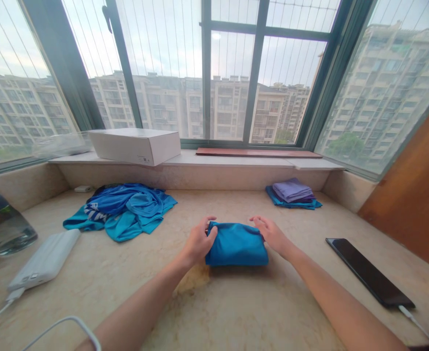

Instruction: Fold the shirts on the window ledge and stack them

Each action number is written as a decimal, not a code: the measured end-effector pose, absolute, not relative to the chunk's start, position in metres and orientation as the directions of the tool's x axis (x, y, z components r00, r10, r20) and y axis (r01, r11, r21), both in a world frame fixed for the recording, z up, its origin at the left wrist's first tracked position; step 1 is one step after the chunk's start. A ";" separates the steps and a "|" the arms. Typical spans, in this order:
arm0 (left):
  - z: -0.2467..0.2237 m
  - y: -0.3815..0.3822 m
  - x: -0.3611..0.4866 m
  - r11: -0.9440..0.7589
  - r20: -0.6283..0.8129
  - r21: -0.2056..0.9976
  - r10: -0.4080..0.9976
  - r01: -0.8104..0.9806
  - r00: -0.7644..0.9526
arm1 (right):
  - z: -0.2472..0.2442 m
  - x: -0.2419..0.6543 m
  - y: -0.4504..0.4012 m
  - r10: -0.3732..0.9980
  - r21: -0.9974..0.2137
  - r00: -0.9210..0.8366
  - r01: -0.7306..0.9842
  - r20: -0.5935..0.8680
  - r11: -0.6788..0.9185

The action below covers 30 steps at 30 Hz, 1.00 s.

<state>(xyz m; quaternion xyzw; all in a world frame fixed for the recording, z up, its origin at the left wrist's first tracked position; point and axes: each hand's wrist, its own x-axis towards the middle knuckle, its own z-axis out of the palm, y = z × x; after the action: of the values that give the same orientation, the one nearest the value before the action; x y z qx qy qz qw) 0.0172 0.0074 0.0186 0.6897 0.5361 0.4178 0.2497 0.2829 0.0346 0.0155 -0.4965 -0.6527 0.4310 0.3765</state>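
Note:
A folded blue cloth (239, 246) forms a compact bundle on the stone surface, in the middle of the head view. At its left end my left hand (200, 240) grips the edge, thumb in front and fingers behind. My right hand (269, 233) is at the upper right corner of the bundle, its fingers apart and reaching over the edge. Further left lies a crumpled pile of blue and teal clothing (126, 207). Behind and to the right is a small stack of folded purple and blue cloths (292, 191).
A black phone (369, 272) with a cable lies at the right. On the left are a white power bank (45, 258) with a cable and a clear bottle (4, 226). A white box (134, 145) and a reddish strip (258, 153) rest on the window ledge.

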 end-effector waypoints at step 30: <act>0.013 0.018 0.032 -0.678 0.222 0.199 0.734 0.707 0.642 | 0.009 0.292 0.039 0.684 -0.476 -0.615 0.500 0.393 0.723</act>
<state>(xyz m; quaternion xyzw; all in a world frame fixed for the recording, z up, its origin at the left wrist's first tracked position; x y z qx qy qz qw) 0.0323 0.0183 0.0132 0.9048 0.3984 0.1432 0.0470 0.2923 0.0393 0.0087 -0.3349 -0.8839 0.1617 0.2835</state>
